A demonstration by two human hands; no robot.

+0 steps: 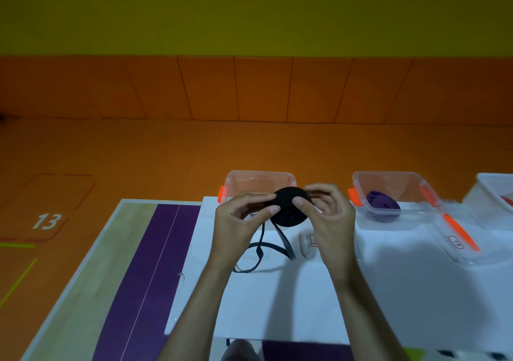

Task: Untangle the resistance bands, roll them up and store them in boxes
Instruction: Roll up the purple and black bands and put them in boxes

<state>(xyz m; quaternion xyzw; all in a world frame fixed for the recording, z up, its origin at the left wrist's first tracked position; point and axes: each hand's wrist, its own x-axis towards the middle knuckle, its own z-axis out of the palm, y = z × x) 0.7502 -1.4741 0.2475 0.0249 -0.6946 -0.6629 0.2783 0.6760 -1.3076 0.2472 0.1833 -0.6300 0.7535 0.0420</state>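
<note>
Two bare forearms reach forward side by side. The left hand (238, 222) and right hand (331, 219), raised, fingers curled, thumbs inward, pinch a black coiled elastic resistance band (287, 217) between them.

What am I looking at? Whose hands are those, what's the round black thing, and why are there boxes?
There is no machine here, just a person. The camera sits on their head and looks down, so you see their own two arms reaching forward. The left hand and right hand pinch a black band, a stretchy exercise strap. Most of it is wound into a round roll, and its loose end hangs down to the white table. Behind the hands stands a clear box, partly hidden by them. To the right, a second box holds a rolled purple band, and a lid lies in front of it. A third box peeks in at the edge.
</note>
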